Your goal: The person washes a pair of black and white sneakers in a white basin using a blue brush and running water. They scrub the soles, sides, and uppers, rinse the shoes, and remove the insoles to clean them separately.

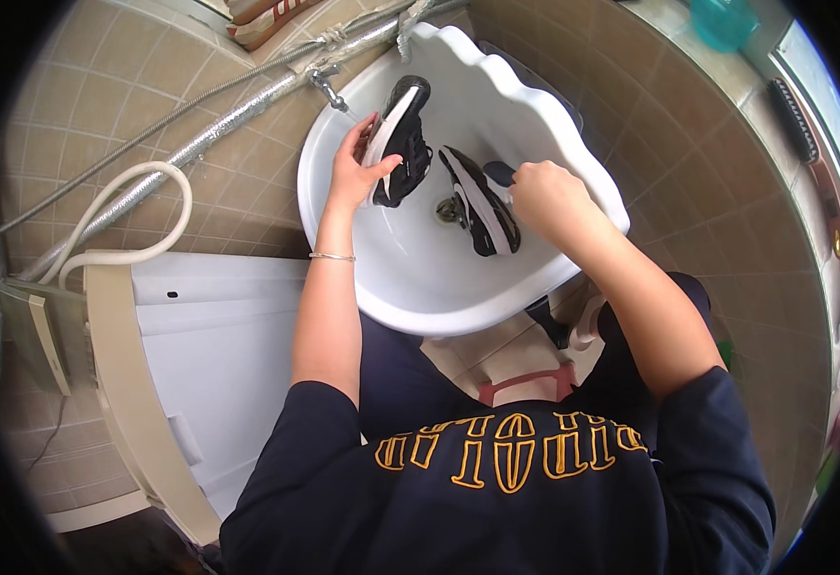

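My left hand (359,164) holds a black shoe (409,147) with a white sole, toe pointing away from me, over the left side of a white basin (420,291). My thumb lies across the shoe near its heel. My right hand (550,192) is closed in a fist at the right side of the basin. From it sticks out a dark tool with a rounded end (499,173); its kind is hard to tell. A second black-and-white shoe (483,208) lies tilted in the basin, just left of my right hand and beside the drain (448,210).
A metal tap (328,88) reaches over the basin's left rim, beside my left fingers. Foil-wrapped pipes (211,133) and a looped cream hose (181,198) run along the tiled wall. A white washing machine (211,359) stands at left. A hairbrush (793,118) lies on the right ledge.
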A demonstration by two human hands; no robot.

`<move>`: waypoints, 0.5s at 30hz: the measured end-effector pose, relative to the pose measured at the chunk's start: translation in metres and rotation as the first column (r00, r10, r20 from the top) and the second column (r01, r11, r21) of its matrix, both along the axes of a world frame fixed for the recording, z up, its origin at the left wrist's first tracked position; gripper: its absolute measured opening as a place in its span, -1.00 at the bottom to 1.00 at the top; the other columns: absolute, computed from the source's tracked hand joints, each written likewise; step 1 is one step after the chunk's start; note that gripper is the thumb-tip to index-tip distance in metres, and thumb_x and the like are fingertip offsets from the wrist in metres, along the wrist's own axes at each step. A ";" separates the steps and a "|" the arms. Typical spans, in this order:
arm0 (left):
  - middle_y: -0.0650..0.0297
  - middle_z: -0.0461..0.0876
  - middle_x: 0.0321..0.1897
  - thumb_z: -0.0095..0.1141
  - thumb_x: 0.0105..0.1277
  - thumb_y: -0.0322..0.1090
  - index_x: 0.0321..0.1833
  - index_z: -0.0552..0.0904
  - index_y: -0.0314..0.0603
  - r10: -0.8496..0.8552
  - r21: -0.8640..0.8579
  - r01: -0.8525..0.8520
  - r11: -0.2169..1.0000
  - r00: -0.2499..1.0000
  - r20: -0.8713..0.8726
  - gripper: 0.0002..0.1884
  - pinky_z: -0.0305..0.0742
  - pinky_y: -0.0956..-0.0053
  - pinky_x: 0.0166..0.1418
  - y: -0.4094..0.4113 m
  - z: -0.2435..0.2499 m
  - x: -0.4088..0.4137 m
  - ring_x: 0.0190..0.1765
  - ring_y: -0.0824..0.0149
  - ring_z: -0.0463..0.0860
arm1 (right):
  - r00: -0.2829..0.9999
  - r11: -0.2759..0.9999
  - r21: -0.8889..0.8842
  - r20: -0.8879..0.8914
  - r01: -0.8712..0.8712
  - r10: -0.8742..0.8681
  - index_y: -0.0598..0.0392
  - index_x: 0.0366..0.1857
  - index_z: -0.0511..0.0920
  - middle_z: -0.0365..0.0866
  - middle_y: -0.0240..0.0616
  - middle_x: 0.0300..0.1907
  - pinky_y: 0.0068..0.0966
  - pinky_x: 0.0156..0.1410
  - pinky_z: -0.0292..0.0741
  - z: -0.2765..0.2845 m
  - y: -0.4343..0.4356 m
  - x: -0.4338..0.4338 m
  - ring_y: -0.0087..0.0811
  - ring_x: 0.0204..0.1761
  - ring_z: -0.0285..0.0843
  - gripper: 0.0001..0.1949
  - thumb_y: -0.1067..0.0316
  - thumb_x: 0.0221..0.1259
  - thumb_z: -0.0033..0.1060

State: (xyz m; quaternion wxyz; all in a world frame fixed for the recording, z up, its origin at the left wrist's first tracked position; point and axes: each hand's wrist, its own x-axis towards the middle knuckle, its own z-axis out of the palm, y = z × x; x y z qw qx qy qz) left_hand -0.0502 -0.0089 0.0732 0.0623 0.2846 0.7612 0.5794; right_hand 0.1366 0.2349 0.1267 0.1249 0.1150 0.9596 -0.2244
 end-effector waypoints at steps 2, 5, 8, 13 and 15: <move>0.22 0.54 0.03 0.57 -0.13 -0.31 0.31 0.48 -0.17 0.058 -0.122 -0.093 0.988 0.963 -0.265 -0.17 0.47 0.38 0.24 0.009 0.005 0.006 0.12 0.27 0.57 | 0.999 1.000 -0.004 0.045 0.016 -0.016 0.26 -0.30 0.68 0.72 0.02 -0.27 -0.27 -0.09 0.66 0.000 0.001 0.000 -0.06 -0.17 0.73 -0.80 0.49 0.12 0.02; 0.20 0.58 0.02 0.58 -0.17 -0.19 0.27 0.52 -0.11 0.083 -0.208 -0.198 0.958 0.884 -0.460 -0.17 0.44 0.29 0.22 0.014 0.008 0.009 0.09 0.15 0.53 | 0.997 1.000 0.004 0.072 0.015 -0.015 0.21 -0.32 0.69 0.71 0.01 -0.31 -0.24 -0.07 0.65 0.002 -0.002 0.003 -0.02 -0.18 0.71 -0.79 0.34 0.25 0.06; 0.21 0.60 0.05 0.55 -0.15 -0.06 0.28 0.52 -0.07 0.146 -0.282 -0.401 0.872 0.762 -0.631 -0.16 0.29 0.26 0.30 0.006 0.003 0.010 0.13 0.12 0.40 | 0.999 0.999 -0.036 0.054 0.000 0.002 0.24 -0.32 0.68 0.71 0.02 -0.29 -0.25 -0.09 0.65 0.005 -0.005 0.004 -0.04 -0.18 0.72 -0.80 0.42 0.18 0.03; 0.01 0.51 0.17 0.36 0.15 -0.09 0.39 0.36 -0.15 0.324 -0.025 -0.323 0.946 0.940 0.105 -0.25 0.33 0.29 0.32 0.010 0.002 0.012 0.22 0.09 0.44 | 0.999 0.997 -0.077 0.050 0.002 0.002 0.27 -0.31 0.68 0.71 0.04 -0.28 -0.26 -0.11 0.66 0.001 -0.008 0.002 -0.05 -0.19 0.73 -0.80 0.52 0.09 0.01; 0.06 0.44 0.22 0.34 0.14 -0.14 0.45 0.22 -0.11 0.377 0.051 -0.421 0.906 0.854 0.358 -0.17 0.40 0.37 0.25 0.000 -0.005 0.011 0.15 0.10 0.53 | 0.999 0.997 -0.079 0.036 0.005 -0.002 0.28 -0.31 0.68 0.71 0.04 -0.27 -0.25 -0.11 0.66 -0.003 -0.007 0.002 -0.04 -0.19 0.73 -0.79 0.52 0.09 0.01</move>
